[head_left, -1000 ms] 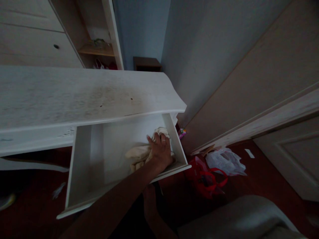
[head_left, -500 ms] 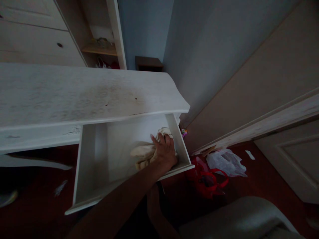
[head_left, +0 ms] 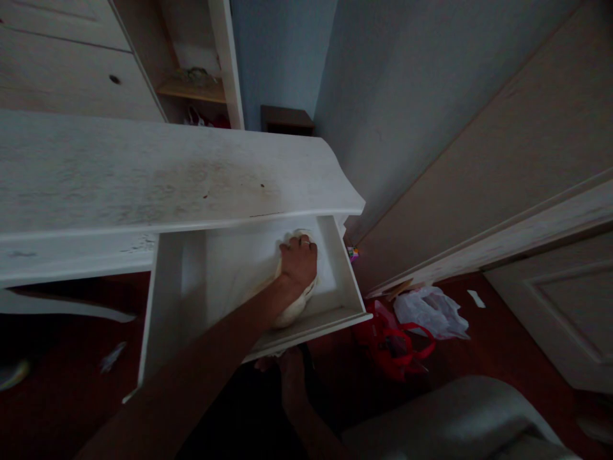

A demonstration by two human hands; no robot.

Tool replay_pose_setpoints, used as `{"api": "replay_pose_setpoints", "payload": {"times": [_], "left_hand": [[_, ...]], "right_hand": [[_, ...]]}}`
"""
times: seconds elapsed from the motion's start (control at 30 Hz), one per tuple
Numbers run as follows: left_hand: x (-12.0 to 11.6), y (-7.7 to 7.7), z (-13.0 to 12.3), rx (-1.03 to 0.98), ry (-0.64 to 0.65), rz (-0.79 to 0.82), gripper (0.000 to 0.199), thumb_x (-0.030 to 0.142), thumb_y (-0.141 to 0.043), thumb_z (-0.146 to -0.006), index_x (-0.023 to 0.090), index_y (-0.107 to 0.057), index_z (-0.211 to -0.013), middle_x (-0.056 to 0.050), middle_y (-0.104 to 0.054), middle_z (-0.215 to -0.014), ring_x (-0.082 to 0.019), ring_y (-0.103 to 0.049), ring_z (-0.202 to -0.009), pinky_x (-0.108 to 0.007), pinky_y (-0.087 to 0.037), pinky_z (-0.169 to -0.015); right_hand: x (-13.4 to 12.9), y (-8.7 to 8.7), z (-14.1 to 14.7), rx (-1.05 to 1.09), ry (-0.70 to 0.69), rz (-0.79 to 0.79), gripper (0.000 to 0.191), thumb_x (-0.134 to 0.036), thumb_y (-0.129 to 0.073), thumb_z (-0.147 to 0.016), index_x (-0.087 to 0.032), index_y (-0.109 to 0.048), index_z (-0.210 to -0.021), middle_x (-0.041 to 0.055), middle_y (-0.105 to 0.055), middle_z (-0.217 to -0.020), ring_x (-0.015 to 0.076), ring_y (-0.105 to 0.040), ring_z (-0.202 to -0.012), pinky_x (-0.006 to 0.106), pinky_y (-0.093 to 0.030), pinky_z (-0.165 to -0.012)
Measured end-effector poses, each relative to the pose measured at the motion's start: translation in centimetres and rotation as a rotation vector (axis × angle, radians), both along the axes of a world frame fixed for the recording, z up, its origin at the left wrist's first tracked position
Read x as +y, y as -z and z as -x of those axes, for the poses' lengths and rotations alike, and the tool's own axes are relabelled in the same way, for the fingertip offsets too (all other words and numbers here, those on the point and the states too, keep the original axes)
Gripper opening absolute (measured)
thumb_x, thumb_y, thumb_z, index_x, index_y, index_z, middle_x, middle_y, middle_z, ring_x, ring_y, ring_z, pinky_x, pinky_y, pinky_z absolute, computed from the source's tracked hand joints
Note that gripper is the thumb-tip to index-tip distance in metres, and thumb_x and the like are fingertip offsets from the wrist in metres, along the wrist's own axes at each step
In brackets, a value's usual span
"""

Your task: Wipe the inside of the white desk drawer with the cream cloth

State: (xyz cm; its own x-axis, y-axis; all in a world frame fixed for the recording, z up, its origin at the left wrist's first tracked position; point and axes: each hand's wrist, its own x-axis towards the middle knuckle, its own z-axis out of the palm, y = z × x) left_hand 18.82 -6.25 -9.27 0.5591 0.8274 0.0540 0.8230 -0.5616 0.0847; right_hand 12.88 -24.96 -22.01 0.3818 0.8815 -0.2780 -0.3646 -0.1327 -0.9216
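A white table (head_left: 90, 172), its top darkly stained, stands with a drawer (head_left: 225, 275) pulled open. The left arm (head_left: 205, 358) stretches diagonally across the drawer's front edge, angled down into its right half. A red bag (head_left: 370, 333) and a clear plastic bag (head_left: 428, 310) lie on the floor at right. Inside the drawer, a bunched cream cloth (head_left: 293, 314) sits beneath the left hand (head_left: 299, 263), knuckles up, fingers bent and clamped on the fabric. The right hand (head_left: 287, 361) is in shadow below the drawer front, its grip impossible to tell. A ring (head_left: 305, 242) circles one left finger.
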Motion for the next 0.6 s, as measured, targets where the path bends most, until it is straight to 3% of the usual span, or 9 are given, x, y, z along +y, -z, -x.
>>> {"api": "replay_pose_setpoints", "payload": {"times": [0.1, 0.3, 0.43, 0.53, 0.6], "left_hand": [[1.4, 0.0, 1.6, -0.008, 0.048, -0.04, 0.036, 0.014, -0.036, -0.091, 0.014, -0.065, -0.112, -0.018, -0.058, -0.126, -0.032, -0.054, -0.107, -0.044, -0.047, -0.079], [2.6, -0.1, 4.9, 0.032, 0.147, -0.077, 0.032, 0.014, -0.039, -0.09, 0.016, -0.067, -0.106, -0.014, -0.061, -0.119, -0.029, -0.057, -0.104, -0.04, -0.048, -0.077], [2.4, -0.4, 7.0, 0.017, 0.197, -0.024, 0.032, 0.034, -0.044, -0.092, 0.016, -0.068, -0.104, -0.015, -0.058, -0.129, -0.03, -0.053, -0.117, -0.041, -0.047, -0.09], [1.4, 0.0, 8.2, 0.058, 0.258, 0.033, 0.067, 0.063, -0.056, -0.079, 0.012, -0.062, -0.121, -0.021, -0.044, -0.146, -0.041, -0.034, -0.136, -0.052, -0.035, -0.106], [0.5, 0.5, 8.6, 0.107, 0.269, 0.061, 0.084, 0.067, -0.062, -0.072, 0.01, -0.052, -0.134, -0.023, -0.034, -0.153, -0.046, -0.022, -0.142, -0.059, -0.027, -0.109]], "right_hand": [[0.1, -0.8, -0.1, 0.004, 0.007, -0.017, 0.059, -0.062, -0.033, -0.092, -0.019, -0.064, -0.065, 0.0063, -0.068, -0.059, 0.019, -0.063, -0.057, 0.034, -0.055, -0.068], [0.3, -1.0, -0.5, -0.077, -0.02, 0.04, 0.061, -0.062, -0.033, -0.09, -0.018, -0.066, -0.063, 0.0065, -0.065, -0.055, 0.0195, -0.064, -0.058, 0.033, -0.055, -0.067], [0.3, -1.2, -0.6, -0.091, -0.031, 0.047, 0.056, -0.057, -0.037, -0.089, -0.018, -0.069, -0.064, 0.0065, -0.063, -0.054, 0.0222, -0.065, -0.059, 0.034, -0.055, -0.061], [0.5, -1.4, -0.6, -0.093, -0.031, 0.043, 0.052, -0.053, -0.04, -0.087, -0.018, -0.07, -0.064, 0.0071, -0.064, -0.054, 0.0233, -0.065, -0.058, 0.034, -0.055, -0.059], [0.6, -1.4, -0.6, -0.094, -0.038, 0.043, 0.05, -0.052, -0.042, -0.086, -0.018, -0.071, -0.062, 0.0079, -0.064, -0.053, 0.024, -0.065, -0.056, 0.035, -0.054, -0.058]]}}
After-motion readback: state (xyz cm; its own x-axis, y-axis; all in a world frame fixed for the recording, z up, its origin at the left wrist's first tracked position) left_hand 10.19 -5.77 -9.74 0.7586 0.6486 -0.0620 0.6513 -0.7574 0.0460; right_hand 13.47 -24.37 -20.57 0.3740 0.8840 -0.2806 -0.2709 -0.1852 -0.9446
